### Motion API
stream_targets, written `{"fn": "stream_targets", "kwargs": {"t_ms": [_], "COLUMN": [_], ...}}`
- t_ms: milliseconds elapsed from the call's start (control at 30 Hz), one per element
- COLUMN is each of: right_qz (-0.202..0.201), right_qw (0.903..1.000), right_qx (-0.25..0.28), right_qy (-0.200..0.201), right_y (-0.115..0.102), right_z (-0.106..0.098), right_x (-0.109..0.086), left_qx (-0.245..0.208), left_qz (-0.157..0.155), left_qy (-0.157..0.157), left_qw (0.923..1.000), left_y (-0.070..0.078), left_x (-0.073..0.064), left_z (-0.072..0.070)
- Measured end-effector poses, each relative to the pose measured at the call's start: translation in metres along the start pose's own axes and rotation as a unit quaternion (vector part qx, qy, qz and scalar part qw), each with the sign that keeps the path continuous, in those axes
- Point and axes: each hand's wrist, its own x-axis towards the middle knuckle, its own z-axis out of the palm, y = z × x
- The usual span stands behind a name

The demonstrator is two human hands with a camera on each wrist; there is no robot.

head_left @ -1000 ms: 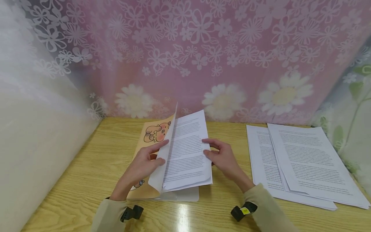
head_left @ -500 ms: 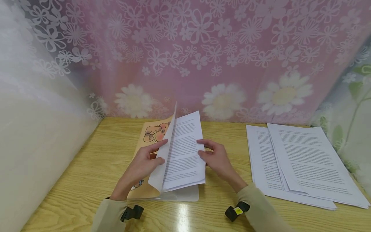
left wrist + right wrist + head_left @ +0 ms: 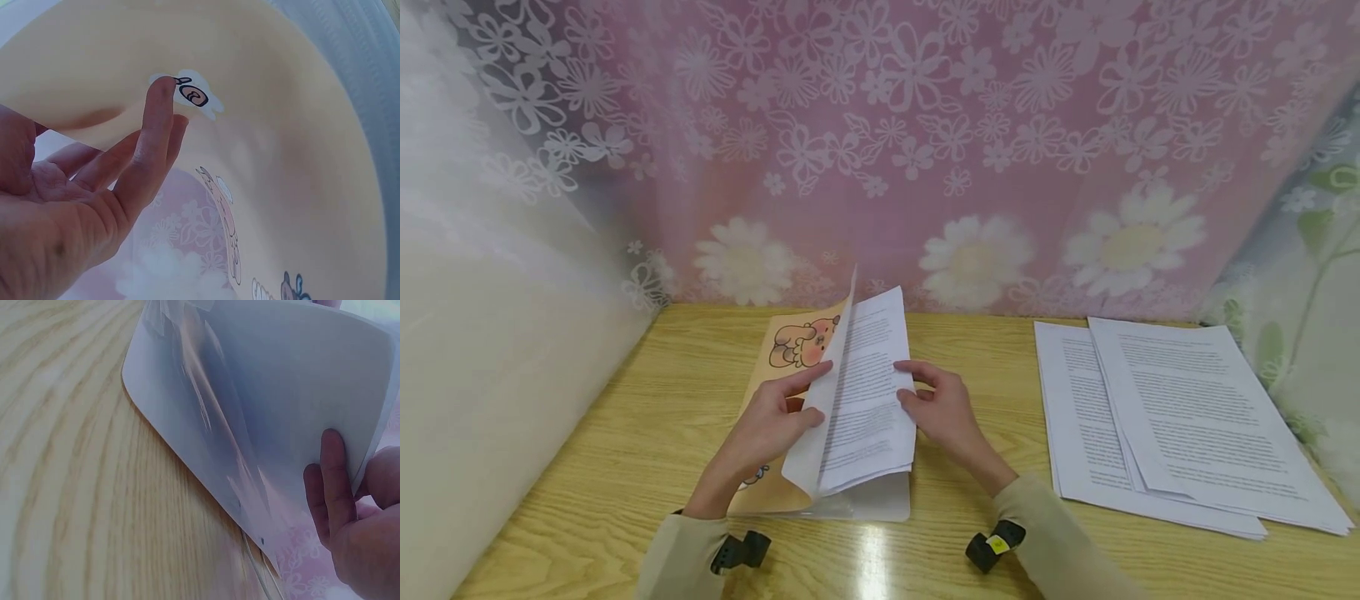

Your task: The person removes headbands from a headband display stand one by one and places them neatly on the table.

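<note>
A folder [image 3: 765, 498] with an orange cartoon cover lies on the table, its front cover lifted. My left hand [image 3: 777, 414] holds that cover near its free edge, thumb and index finger on the pale inner side. In the left wrist view, other fingers touch the cover's orange face [image 3: 294, 119]. My right hand [image 3: 946, 410] pinches the right edge of a stack of printed sheets [image 3: 871, 392], whose left edge is hidden behind the cover. Seen from the right wrist, fingers lie flat on the stack's underside [image 3: 294, 375], above the folder's clear plastic sleeve [image 3: 219, 425].
Two overlapping piles of printed sheets [image 3: 1195, 408] lie at the right of the wooden table [image 3: 625, 433]. Flowered curtains [image 3: 865, 183] hang along the back and sides.
My right hand has moved left, and the stack of sheets has slid further behind the raised cover. The left hand has kept its hold on the cover nearly in place.
</note>
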Motion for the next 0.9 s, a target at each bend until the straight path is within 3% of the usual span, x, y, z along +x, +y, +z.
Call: {"fn": "stream_targets", "kwargs": {"t_ms": [433, 633, 900], "right_qz": [0.0, -0.027, -0.058], "right_qw": [0.9999, 0.9967, 0.9845], "right_qx": [-0.015, -0.074, -0.165], "right_qy": [0.006, 0.021, 0.01], "right_y": [0.001, -0.004, -0.011], "right_z": [0.011, 0.016, 0.02], "right_x": [0.0, 0.0, 0.003], "left_qx": [-0.022, -0.036, -0.025], "left_qz": [-0.004, -0.01, 0.003], "left_qy": [0.033, 0.045, 0.049], "left_qw": [0.9992, 0.9983, 0.9985], "left_y": [0.001, 0.001, 0.0], "left_x": [0.004, 0.006, 0.008], "left_z": [0.004, 0.008, 0.013]}}
